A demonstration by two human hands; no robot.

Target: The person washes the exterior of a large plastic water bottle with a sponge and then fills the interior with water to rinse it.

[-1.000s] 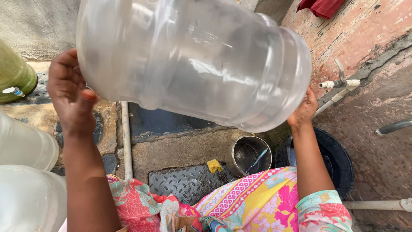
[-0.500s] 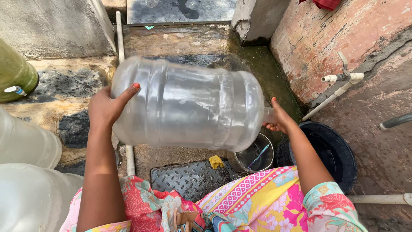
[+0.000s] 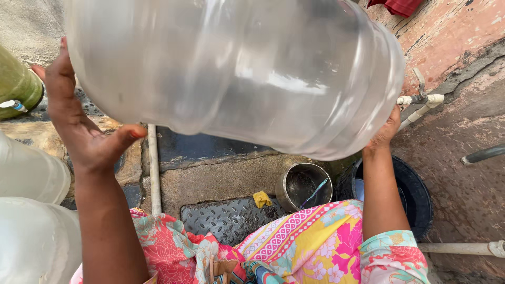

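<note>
no packages, labels, signs or screens visible.

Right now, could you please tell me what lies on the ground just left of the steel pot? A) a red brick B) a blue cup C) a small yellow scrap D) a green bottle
C: a small yellow scrap lies beside the steel pot at the edge of the metal plate, below the big clear jug.

Soft, even daylight fills the yard, shadows faint. White glare streaks the clear water jug [image 3: 236, 68], held so close it looks slightly blurred and bulges toward the frame's edges. The ground below stays sharp.
</note>
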